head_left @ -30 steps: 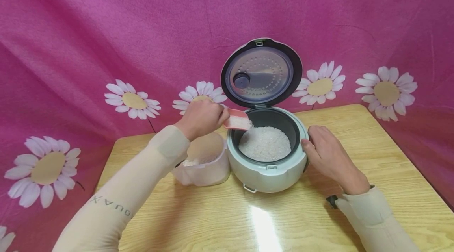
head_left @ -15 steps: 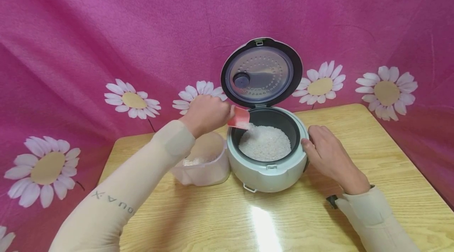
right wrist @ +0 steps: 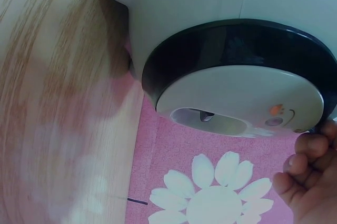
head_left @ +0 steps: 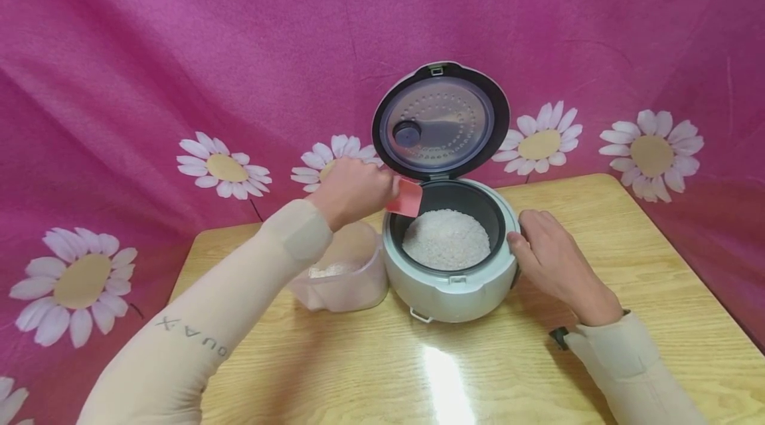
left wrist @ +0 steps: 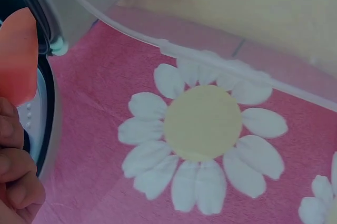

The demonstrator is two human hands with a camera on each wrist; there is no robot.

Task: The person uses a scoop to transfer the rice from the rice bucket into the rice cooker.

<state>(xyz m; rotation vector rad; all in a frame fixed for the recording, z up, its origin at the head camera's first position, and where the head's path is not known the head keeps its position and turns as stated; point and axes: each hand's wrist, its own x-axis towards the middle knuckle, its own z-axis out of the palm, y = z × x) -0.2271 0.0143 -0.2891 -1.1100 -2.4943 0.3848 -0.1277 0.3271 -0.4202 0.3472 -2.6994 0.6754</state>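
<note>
My left hand grips a pink scoop, held tilted down over the left side of the rice cooker. In the left wrist view, the scoop shows beside the curled fingers. White rice lies heaped in the cooker's dark inner pot, and the lid stands raised. With its thumb at the rim, my right hand holds the cooker's right side. The right wrist view shows its bent fingers against the edge of the cooker's panel.
A translucent pinkish tub with some rice inside stands left of the cooker, against it or nearly so. Both are on a wooden table. A pink cloth with daisies hangs behind the table's back edge.
My left hand has shifted slightly right and up, tipping the scoop. Rice visible in and falling from the scoop earlier no longer shows. My right hand stays put.
</note>
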